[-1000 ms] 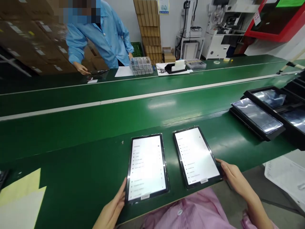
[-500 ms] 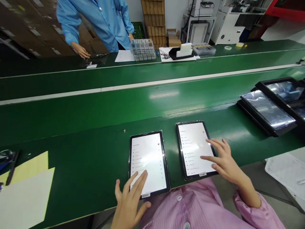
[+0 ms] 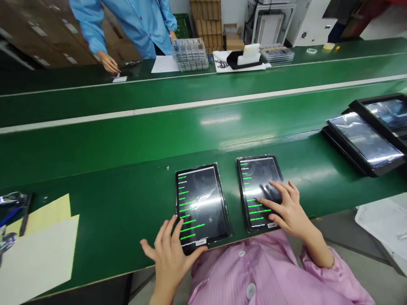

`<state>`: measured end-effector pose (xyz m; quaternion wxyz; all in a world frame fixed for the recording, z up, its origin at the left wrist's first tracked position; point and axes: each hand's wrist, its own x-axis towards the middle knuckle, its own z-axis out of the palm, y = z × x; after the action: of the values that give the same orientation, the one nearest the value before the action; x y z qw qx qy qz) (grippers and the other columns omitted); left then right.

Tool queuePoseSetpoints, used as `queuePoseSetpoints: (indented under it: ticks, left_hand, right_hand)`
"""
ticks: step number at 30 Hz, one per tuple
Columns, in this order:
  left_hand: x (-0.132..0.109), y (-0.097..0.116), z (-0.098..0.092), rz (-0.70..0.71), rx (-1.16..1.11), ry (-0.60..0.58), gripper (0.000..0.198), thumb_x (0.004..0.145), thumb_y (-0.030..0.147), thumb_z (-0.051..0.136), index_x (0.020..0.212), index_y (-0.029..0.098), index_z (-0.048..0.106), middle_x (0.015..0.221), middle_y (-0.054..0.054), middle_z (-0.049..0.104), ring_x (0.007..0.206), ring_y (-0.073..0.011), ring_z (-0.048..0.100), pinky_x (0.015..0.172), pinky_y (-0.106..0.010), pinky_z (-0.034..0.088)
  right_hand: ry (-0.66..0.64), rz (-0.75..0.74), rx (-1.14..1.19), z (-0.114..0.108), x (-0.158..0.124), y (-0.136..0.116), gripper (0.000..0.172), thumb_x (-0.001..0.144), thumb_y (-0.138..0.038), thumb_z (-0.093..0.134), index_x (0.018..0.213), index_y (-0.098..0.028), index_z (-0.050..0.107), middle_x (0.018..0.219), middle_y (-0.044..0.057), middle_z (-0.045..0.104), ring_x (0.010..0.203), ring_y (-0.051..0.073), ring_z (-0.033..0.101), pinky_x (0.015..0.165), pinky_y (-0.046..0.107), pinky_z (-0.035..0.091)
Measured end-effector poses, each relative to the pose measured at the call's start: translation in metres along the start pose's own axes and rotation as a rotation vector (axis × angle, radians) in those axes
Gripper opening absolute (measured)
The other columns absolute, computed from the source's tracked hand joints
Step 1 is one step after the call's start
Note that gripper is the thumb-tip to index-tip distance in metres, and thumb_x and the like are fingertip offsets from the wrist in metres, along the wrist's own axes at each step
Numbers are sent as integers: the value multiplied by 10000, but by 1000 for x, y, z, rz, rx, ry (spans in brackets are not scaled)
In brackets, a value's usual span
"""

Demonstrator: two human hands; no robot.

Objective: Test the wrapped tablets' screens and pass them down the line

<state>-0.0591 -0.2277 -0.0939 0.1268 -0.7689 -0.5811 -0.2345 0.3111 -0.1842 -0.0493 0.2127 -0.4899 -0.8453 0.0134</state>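
Two tablets lie side by side on the green bench, both showing dark screens with lists of mostly green text. Over the lower left corner of the left tablet [image 3: 205,199] rests my left hand [image 3: 171,245], fingers spread and thumb along its bottom edge. My right hand [image 3: 291,207] is spread above the right tablet [image 3: 257,182], its fingertips at or just over the screen; contact is hard to make out. Neither hand grips anything. My fingers hide a few lines of each list.
Yellow and white papers [image 3: 47,254] lie at the left with a dark pen-like item. More tablets in black trays [image 3: 369,142] stand at the right. Across the bench, a person in a blue coat [image 3: 133,25] works near clear plastic boxes [image 3: 190,55].
Both screens have switched from white "Internet" lists to black pages with green text. My left hand has shifted left toward the tablet's edge; my right hand has moved slightly left and down over its tablet.
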Motion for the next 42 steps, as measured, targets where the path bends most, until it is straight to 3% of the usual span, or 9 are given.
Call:
queuePoseSetpoints:
  ticks: [5,10,15,19,24,30,37,42]
  left_hand:
    - [-1,-1,-5,-43,-44,-40,816,842,725,540,1417,165,390,1203,-189,665,1148,-370,576,1124,-711,49]
    - [1,3,-9,-19,-27,-145,658,889,651,539,1352,196,429,1179,-144,700,1106,-330,599,1139,-693,-40]
    - [1,0,-10,8,-17,-67,619,875,663,554,1258,189,446,1199,-178,690,1145,-336,578,1142,-699,-13]
    - [2,-2,-10,16,-6,-104,610,883,682,517,1239,191,455,1234,-189,670,1160,-338,575,1145,-696,-29]
    - [11,-5,-12,51,-35,-182,642,900,684,469,1286,171,445,1314,-220,617,1219,-361,551,1132,-716,-29]
    - [23,-11,-10,112,-26,-332,725,894,710,427,1325,128,461,1455,-277,481,1347,-414,442,1104,-756,-66]
    - [23,-14,-10,105,-38,-399,812,818,718,549,1372,131,456,1491,-289,427,1347,-458,432,1059,-824,-46]
    - [38,-21,-14,111,-134,-408,914,744,752,623,1395,149,400,1525,-295,369,1392,-468,376,1069,-830,-3]
  right_hand:
    - [-25,8,-23,2,1,1,481,1052,-526,294,1190,-325,710,1488,116,337,1304,365,352,1099,664,206]
    - [100,48,7,-7,-5,9,467,1046,-520,291,1344,-332,597,1503,121,302,1288,384,381,1101,674,202]
    - [131,83,-49,-14,-9,19,429,1039,-475,342,1403,-323,509,1487,136,309,1279,402,387,1084,696,209]
    - [104,114,-75,-12,-6,20,411,1039,-443,351,1384,-295,519,1445,149,357,1259,387,404,1082,689,232]
    - [-32,135,-100,-2,5,12,421,1051,-460,319,1260,-269,631,1420,151,388,1260,369,389,1097,686,222]
    - [-111,128,-107,4,14,8,403,1042,-501,375,1294,-319,632,1504,120,307,1313,364,343,1116,678,199]
    - [-76,108,-121,4,11,13,351,1023,-481,443,1291,-342,623,1486,125,339,1307,375,347,1099,715,170]
    - [-4,185,-119,-8,18,41,405,1002,-464,454,1345,-291,580,1464,146,365,1278,390,371,1103,705,186]
